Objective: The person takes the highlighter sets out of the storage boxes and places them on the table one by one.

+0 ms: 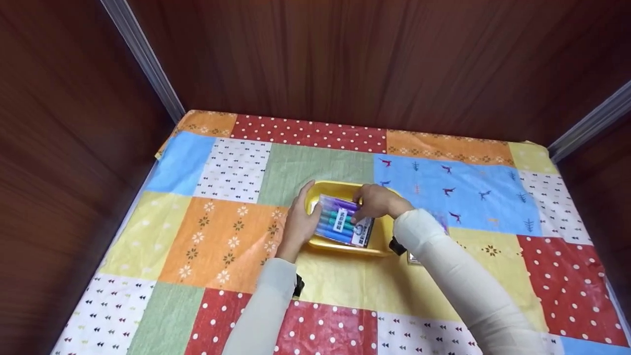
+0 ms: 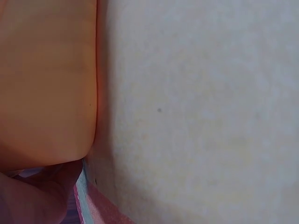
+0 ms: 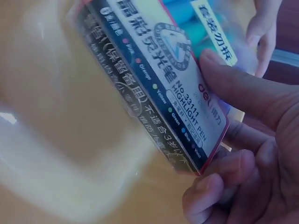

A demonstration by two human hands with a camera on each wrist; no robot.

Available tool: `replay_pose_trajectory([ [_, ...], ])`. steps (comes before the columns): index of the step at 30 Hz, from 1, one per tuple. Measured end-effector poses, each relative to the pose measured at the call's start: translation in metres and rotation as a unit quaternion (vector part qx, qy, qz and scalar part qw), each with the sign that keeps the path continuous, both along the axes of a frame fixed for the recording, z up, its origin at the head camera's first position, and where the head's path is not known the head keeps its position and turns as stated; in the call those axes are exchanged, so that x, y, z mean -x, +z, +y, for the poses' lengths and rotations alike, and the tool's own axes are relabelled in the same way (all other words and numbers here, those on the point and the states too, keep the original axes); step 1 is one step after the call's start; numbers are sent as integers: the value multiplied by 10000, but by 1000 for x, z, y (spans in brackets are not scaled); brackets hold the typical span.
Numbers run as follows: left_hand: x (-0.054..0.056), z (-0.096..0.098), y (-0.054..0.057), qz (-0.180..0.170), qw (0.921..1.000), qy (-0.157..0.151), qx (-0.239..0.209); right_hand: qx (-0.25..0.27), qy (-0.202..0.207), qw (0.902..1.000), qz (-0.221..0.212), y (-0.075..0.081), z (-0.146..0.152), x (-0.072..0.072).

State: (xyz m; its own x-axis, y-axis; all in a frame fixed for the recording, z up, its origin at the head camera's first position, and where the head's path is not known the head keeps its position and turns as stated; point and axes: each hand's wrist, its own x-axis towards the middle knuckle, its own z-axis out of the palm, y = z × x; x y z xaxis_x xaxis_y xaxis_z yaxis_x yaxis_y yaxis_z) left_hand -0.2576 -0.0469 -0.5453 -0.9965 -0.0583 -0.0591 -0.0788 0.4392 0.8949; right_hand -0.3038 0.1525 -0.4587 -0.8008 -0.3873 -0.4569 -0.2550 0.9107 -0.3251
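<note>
Right hand point(image 1: 378, 201) pinches, from the right, a clear plastic highlighter pack point(image 1: 336, 228), pens lengthwise along the yellow plastic tray point(image 1: 382, 235); left hand point(image 1: 299, 224) grips its left end.

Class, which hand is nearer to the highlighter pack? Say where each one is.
Right. The right hand holds the highlighter pack; the left hand is at the left end of the yellow tray, its thumb close to the pack.
</note>
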Motion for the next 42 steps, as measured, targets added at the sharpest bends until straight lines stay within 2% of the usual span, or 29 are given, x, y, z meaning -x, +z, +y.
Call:
replay_pose_trajectory([
  [5,-1,-1,0,125,9999,-13,-25,86,150,9998,-27,0,4,-1],
  [9,0,-1,0,93,9999,-8,-61,260,194,9995,38,1,7,-2],
  [14,0,-1,-1,54,9999,-56,-68,425,3,9991,50,2,12,-5],
  [21,0,0,-1,204,9998,-77,-48,629,-250,9976,112,8,18,-11],
  [35,-1,-3,-3,341,9994,-27,-111,906,-420,9941,424,28,29,-23],
  [42,0,-3,1,141,9996,-42,-244,1047,-737,9909,412,36,40,-29],
])
